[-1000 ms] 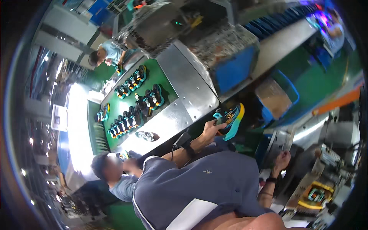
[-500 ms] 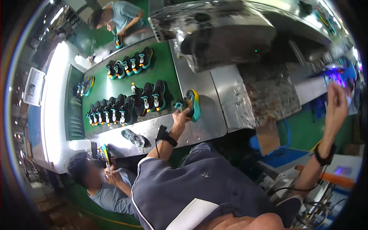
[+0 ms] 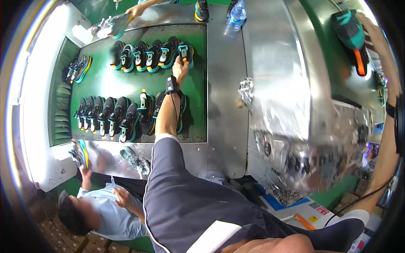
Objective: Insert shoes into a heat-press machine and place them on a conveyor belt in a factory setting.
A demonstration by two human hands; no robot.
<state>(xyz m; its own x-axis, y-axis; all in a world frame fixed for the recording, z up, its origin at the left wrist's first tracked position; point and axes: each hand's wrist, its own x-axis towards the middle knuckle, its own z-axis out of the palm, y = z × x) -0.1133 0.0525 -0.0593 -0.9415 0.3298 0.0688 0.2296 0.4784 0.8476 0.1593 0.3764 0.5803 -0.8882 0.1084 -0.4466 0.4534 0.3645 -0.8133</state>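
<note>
My left hand (image 3: 180, 70) reaches over the green belt, its fingers closed on a black shoe (image 3: 185, 52) with a teal sole. That shoe stands at the right end of the far row, beside another black shoe (image 3: 169, 51). At the upper right, my right hand (image 3: 373, 37) has its fingers curled at the edge of a black and teal shoe (image 3: 349, 31) with an orange strip; its fingertips are partly hidden. Below my left forearm runs the near row of black shoes (image 3: 109, 114), some of them covered by the arm.
A wrapped metal machine housing (image 3: 274, 63) stands between my hands. A water bottle (image 3: 237, 17) lies beyond the metal table (image 3: 225, 97). At the lower left a person (image 3: 114, 211) holds a shoe (image 3: 81, 152) and a thin tool. Another person's hand (image 3: 137, 10) holds a shoe.
My left hand has carried its shoe from the metal table's edge to the far row's right end. My right hand has moved up and forward to a shoe. The view has shifted.
</note>
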